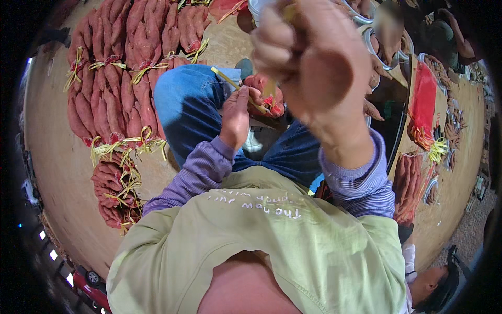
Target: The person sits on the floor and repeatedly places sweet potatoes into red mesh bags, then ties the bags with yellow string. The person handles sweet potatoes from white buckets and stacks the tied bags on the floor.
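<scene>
My left hand (237,114) pinches a thin yellow tie strip (222,76) between thumb and fingers. The strip slants down to a red mesh bag of sweet potatoes (264,84) between my knees, with red netting bunched at its near end. My right hand (313,59), raised close to the camera and motion-blurred, is curled into a fist. Yellow shows between its fingers, and a blurred yellow length hangs below it before the bag. A round brown patch, too blurred to identify, shows by the wrist. The fist hides part of the bag's right side.
Tied bags of sweet potatoes (113,78) lie in rows at left, with a smaller pile (113,188) nearer me. On the right are tubs of sweet potatoes (386,47), red mesh bags (423,98) and yellow ties (438,149). Other people are at upper right and lower right.
</scene>
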The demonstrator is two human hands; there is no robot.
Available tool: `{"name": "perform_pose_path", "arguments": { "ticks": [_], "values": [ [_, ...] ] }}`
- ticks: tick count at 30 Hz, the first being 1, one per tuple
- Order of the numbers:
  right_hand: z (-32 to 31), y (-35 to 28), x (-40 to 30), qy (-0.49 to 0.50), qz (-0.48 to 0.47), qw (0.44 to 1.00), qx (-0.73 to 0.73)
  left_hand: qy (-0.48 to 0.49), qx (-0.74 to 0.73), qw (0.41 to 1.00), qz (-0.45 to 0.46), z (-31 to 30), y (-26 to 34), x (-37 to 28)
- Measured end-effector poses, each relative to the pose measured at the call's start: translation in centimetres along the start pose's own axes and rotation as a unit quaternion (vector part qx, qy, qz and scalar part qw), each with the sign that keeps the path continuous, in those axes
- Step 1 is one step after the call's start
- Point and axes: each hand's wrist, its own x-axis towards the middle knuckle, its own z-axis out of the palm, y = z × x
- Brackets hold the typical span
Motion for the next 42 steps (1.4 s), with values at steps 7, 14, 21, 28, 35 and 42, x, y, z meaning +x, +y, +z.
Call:
{"name": "perform_pose_path", "arguments": {
  "ticks": [7,14,21,28,35,42],
  "values": [
    [6.3,4.3,-0.8,-0.151,-0.066,0.986,-0.001,-0.048,-0.011,0.995,-0.084,-3.1,-2.0,4.1],
    [-6.9,1.7,11.6,0.072,-0.231,0.862,-0.446,-0.073,0.097,0.990,-0.069,-0.1,1.6,1.6],
    [-12.7,5.3,1.1,0.334,-0.290,0.821,-0.361,-0.052,0.084,0.993,-0.067,-0.4,2.3,1.1],
    [-9.7,13.3,-10.8,0.356,0.289,0.888,0.031,-0.101,0.048,0.994,-0.005,-0.4,3.3,0.4],
    [-11.2,17.4,-8.1,0.233,0.130,0.953,-0.140,-0.106,0.007,0.993,-0.051,1.3,4.4,0.5],
    [-12.0,15.5,-6.8,0.162,0.128,0.977,-0.059,-0.197,0.190,0.961,-0.036,3.5,6.5,1.6]
  ]
}}
